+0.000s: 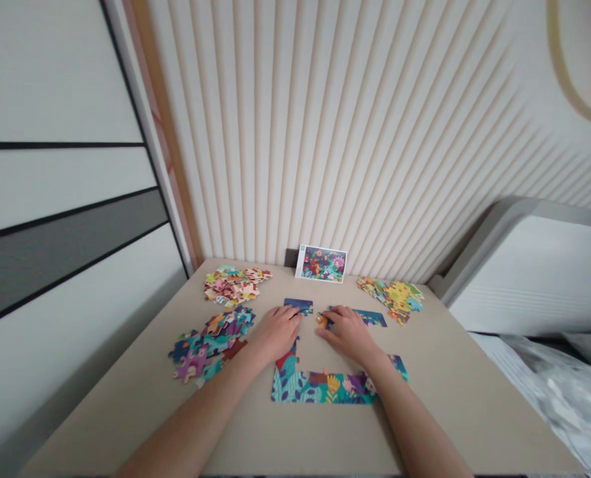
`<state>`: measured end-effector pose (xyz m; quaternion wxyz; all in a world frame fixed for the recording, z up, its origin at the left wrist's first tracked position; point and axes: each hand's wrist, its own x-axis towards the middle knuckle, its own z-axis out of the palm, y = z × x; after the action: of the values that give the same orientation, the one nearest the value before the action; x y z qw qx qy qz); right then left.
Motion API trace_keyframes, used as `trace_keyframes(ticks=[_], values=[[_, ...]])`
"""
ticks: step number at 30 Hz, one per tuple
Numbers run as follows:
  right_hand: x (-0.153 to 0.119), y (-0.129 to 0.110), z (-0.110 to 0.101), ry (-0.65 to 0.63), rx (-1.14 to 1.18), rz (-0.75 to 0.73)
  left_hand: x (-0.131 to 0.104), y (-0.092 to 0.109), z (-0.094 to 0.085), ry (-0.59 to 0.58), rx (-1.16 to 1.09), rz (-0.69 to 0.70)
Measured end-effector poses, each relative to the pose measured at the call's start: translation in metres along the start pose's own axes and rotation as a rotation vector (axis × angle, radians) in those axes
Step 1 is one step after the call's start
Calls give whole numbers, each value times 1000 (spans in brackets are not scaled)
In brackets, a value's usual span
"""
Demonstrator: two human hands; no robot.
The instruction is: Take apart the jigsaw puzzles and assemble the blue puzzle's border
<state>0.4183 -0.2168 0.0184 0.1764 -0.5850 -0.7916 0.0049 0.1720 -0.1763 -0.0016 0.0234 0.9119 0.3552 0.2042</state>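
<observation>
Left hand (277,330) flat on the table (449,398), palm down, fingers loosely spread, tips touching a dark blue piece (298,305) at 12 o'clock. Right hand (344,330) just beside, apart from the left, fingertips pinched on a small orange piece (321,321). Joined border strip (320,385) at 6 o'clock, under both wrists. Loose heaps at 9 (210,342), 11 (233,284) and 2 o'clock (392,297). Reference picture (321,263) propped against the ribbed wall (350,133) at 12.
</observation>
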Motion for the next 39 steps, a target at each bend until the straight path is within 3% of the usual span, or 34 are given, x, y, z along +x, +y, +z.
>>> trace_keyframes(ticks=[5,14,22,27,31,34,39], values=[[1,-5,6,-8,96,-41,2,3,-4,12,-13,-25],[22,16,19,93,287,-109,10,5,-6,34,3,-65],[30,15,23,-1,273,-235,14,0,3,20,8,28],[29,10,17,-50,115,-210,17,2,3,11,-1,24],[23,5,16,-84,135,-184,23,9,0,31,38,-12],[16,17,15,-64,175,-150,26,12,0,32,82,-16],[7,56,15,-18,201,-59,25,11,2,14,106,-14]])
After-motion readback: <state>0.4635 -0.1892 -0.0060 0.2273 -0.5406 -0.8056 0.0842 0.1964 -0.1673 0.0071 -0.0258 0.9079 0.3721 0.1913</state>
